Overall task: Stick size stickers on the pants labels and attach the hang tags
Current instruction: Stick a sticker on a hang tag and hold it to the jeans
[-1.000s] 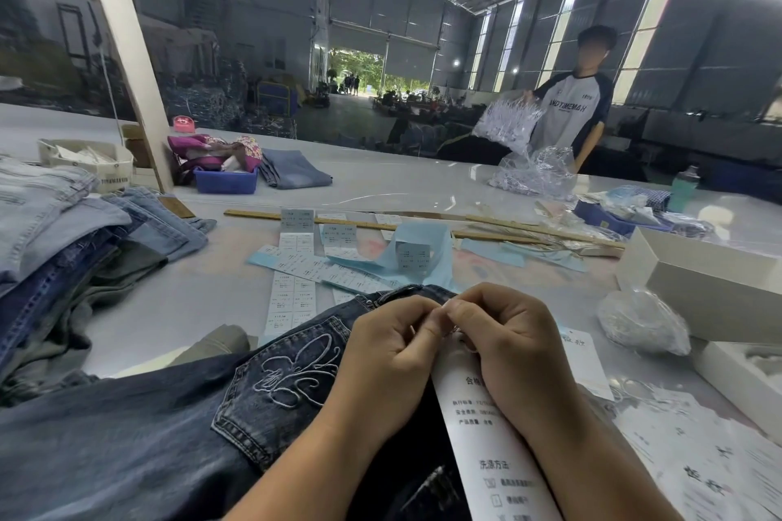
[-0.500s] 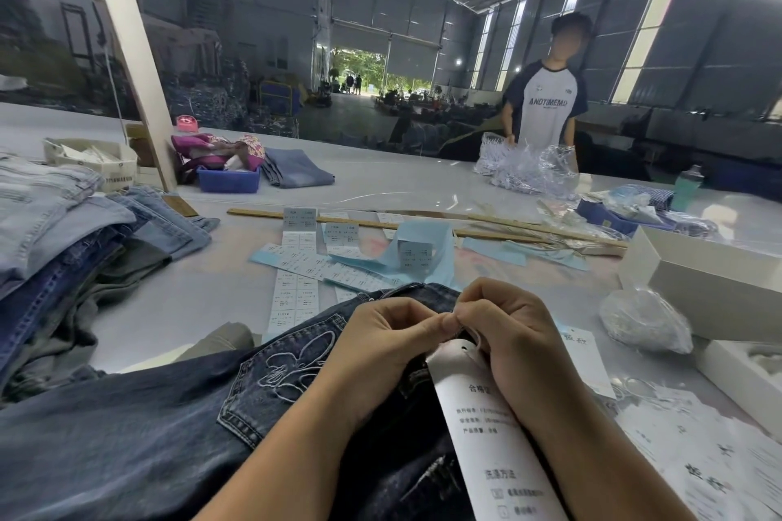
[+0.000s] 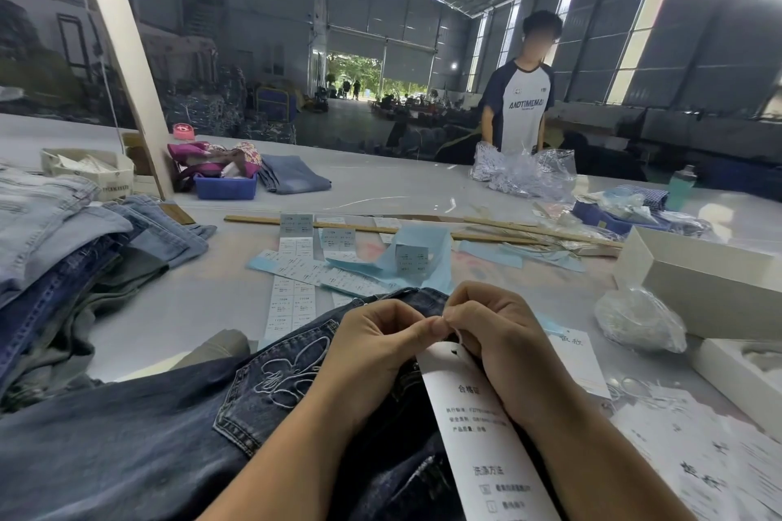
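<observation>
**Hang tag at the waistband of dark jeans, both hands pinching**

Table (image 3: 203, 300): pale grey surface, carries all items below.

Dark jeans (image 3: 127, 448): laid across the table from 9 to 6 o'clock, embroidered back pocket facing up, waistband under the hands.

Stack of folded jeans (image 3: 55, 241): at 9 o'clock, light and dark denim piled.

White boxes (image 3: 694, 283): open, at 3 o'clock.

Hang tag (image 3: 486, 436): long white card with printed text, running from the hands toward 5 o'clock, its punched top end just under the fingertips.

Left hand (image 3: 372, 355): fingers curled, thumb and forefinger pinched tip to tip against the right hand's.

Right hand (image 3: 495, 334): fingers curled, pinching at the tag's top; what they grasp looks like a thin tag string, too fine to be sure.

Size sticker sheets (image 3: 296, 283): white and blue strips, at 12 o'clock beyond the jeans.

Clear bag (image 3: 639, 319): crumpled, at 3 o'clock, beside the boxes.
</observation>
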Motion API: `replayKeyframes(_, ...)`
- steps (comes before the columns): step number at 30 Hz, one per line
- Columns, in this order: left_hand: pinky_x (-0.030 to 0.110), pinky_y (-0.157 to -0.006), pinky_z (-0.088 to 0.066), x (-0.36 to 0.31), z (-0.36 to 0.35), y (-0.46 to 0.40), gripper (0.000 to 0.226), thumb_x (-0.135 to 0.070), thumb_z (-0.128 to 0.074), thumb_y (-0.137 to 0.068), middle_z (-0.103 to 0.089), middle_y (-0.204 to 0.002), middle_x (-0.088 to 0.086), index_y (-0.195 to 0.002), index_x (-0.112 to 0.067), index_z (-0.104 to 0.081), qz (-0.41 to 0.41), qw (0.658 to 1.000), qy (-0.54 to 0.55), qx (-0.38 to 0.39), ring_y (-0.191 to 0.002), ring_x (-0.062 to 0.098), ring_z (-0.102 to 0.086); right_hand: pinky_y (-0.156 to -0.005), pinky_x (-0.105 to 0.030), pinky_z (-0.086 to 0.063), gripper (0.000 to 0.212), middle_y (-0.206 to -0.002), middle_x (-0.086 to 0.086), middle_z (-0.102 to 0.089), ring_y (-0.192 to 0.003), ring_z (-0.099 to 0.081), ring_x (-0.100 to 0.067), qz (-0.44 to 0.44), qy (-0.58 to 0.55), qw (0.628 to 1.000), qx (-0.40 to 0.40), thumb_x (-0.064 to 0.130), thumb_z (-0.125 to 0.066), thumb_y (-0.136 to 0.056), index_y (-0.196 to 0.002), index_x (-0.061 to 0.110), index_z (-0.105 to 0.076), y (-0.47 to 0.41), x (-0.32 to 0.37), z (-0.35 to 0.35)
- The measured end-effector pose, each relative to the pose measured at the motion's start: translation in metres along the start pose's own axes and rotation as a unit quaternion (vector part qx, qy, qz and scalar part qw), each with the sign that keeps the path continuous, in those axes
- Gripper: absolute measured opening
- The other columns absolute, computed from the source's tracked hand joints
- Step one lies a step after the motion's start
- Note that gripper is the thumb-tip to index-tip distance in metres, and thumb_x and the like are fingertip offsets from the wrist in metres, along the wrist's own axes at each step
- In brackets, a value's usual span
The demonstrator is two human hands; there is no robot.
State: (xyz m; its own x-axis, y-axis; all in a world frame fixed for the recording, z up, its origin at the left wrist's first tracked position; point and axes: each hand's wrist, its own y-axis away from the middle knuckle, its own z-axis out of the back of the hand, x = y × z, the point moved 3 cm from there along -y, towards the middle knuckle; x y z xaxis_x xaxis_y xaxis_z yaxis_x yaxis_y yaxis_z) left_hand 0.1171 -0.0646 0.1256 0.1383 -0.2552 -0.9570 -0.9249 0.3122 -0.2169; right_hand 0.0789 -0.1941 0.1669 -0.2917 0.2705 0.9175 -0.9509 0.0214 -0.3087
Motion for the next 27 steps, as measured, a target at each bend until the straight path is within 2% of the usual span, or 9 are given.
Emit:
replayKeyframes(7, 0.029, -0.06, -0.045, 0.001, 0.0, 0.0, 0.045, -0.052, -0.085, -0.055, -0.062, -0.066, 0.008, -0.065, -0.013, -0.066, -0.002, 1.0, -0.014, -0.017, -0.061, 0.017, -0.055, -0.042, -0.02, -0.031, 0.018, -0.046, 0.004, -0.039, -0.041, -0.033, -0.009, 0.008, 0.001, 0.999, -0.033, 0.023, -0.054, -0.074, -0.058, 0.015, -0.055, 0.003, 0.0, 0.001)
replayKeyframes(10, 0.027, -0.059, -0.047, 0.0, 0.0, 0.002, 0.046, -0.052, -0.085, -0.06, -0.063, -0.068, 0.007, -0.07, -0.011, -0.067, -0.002, 1.0, -0.016, -0.006, -0.062, 0.017, -0.057, -0.043, -0.017, -0.035, 0.02, -0.047, 0.007, -0.047, -0.042, -0.041, -0.006, 0.019, 0.049, 0.998, -0.043, 0.025, -0.055, -0.079, -0.062, 0.015, -0.06, 0.005, 0.003, 0.001)
replayKeyframes(13, 0.023, -0.059, -0.049, -0.003, -0.001, 0.004, 0.037, -0.043, -0.085, -0.07, -0.066, -0.071, 0.007, -0.073, -0.01, -0.069, -0.011, 1.0, -0.012, -0.005, -0.064, 0.017, -0.06, -0.044, -0.015, -0.04, 0.016, -0.056, 0.007, -0.06, -0.046, -0.054, -0.004, 0.026, 0.127, 0.991, -0.046, 0.026, -0.06, -0.085, -0.07, 0.021, -0.065, 0.011, 0.009, 0.005)
replayKeyframes(16, 0.028, -0.062, -0.052, -0.005, -0.001, 0.004, 0.024, -0.036, -0.077, -0.073, -0.07, -0.075, 0.013, -0.073, -0.013, -0.072, -0.017, 1.0, -0.01, -0.009, -0.067, 0.023, -0.064, -0.061, -0.014, -0.044, 0.011, -0.082, 0.011, -0.062, -0.074, -0.059, -0.002, 0.03, 0.249, 0.967, -0.045, 0.041, -0.063, -0.081, -0.085, 0.032, -0.065, 0.021, 0.014, 0.01)
replayKeyframes(19, 0.028, -0.064, -0.053, -0.006, -0.001, 0.005, 0.025, -0.036, -0.073, -0.076, -0.072, -0.077, 0.013, -0.076, -0.011, -0.072, -0.034, 0.999, -0.012, -0.02, -0.066, 0.02, -0.064, -0.089, -0.021, -0.036, 0.045, -0.108, 0.024, -0.045, -0.104, -0.042, 0.001, 0.014, 0.391, 0.92, -0.002, 0.062, -0.06, -0.077, -0.116, 0.041, -0.052, 0.033, 0.015, 0.012)
replayKeyframes(21, 0.022, -0.054, -0.046, -0.008, -0.003, 0.005, 0.02, -0.037, -0.072, -0.075, -0.067, -0.065, 0.004, -0.072, -0.018, -0.072, -0.042, 0.998, -0.02, -0.045, -0.054, 0.011, -0.057, -0.094, -0.024, -0.032, 0.063, -0.112, 0.024, -0.041, -0.107, -0.037, 0.0, 0.005, 0.418, 0.908, 0.01, 0.064, -0.065, -0.074, -0.129, 0.039, -0.046, 0.041, 0.019, 0.014)
replayKeyframes(23, 0.016, -0.047, -0.041, -0.012, -0.004, 0.005, 0.015, -0.036, -0.071, -0.075, -0.061, -0.056, -0.004, -0.067, -0.023, -0.072, -0.055, 0.996, -0.02, -0.071, -0.046, 0.006, -0.051, -0.09, -0.021, -0.038, 0.063, -0.111, 0.025, -0.044, -0.103, -0.046, 0.0, 0.004, 0.39, 0.921, -0.011, 0.058, -0.071, -0.074, -0.13, 0.039, -0.048, 0.047, 0.024, 0.02)
replayKeyframes(27, 0.011, -0.051, -0.042, -0.022, -0.012, 0.006, 0.019, -0.039, -0.066, -0.078, -0.063, -0.059, -0.01, -0.072, -0.022, -0.072, -0.089, 0.992, -0.072, -0.049, -0.05, 0.001, -0.054, -0.058, -0.009, -0.046, 0.052, -0.096, 0.022, -0.058, -0.074, -0.06, 0.004, 0.009, 0.322, 0.944, -0.069, 0.041, -0.078, -0.077, -0.122, 0.043, -0.053, 0.056, 0.035, 0.035)
